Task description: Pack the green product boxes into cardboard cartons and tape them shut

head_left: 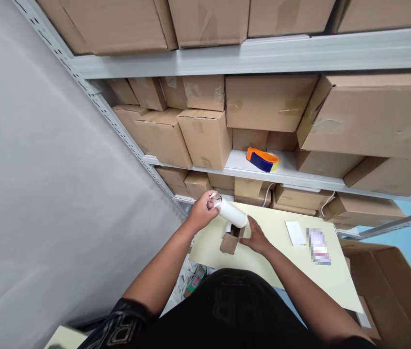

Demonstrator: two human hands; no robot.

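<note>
Here, in the middle of the frame, the left hand is closed around the upper end of a white cylinder, which lies tilted, with its lower end pointing down and to the right. That lower end meets the open top of a small brown box, which stands on the pale yellow table just below it. The right hand rests against the right side of this box. I cannot tell if its fingers really clamp the box or only steady it. The two hands are near each other but do not touch.

In my judgement the packing is at its early part. Nearly the whole length of the cylinder is outside the box, and only its tip is at the mouth. The box flaps are open and I see no tape on them.

A white card and a blurred flat item lie on the table, right of the centre. An orange and blue tape dispenser sits on the shelf above, well apart from both hands. A large open carton stands at the lower right of the frame.
</note>
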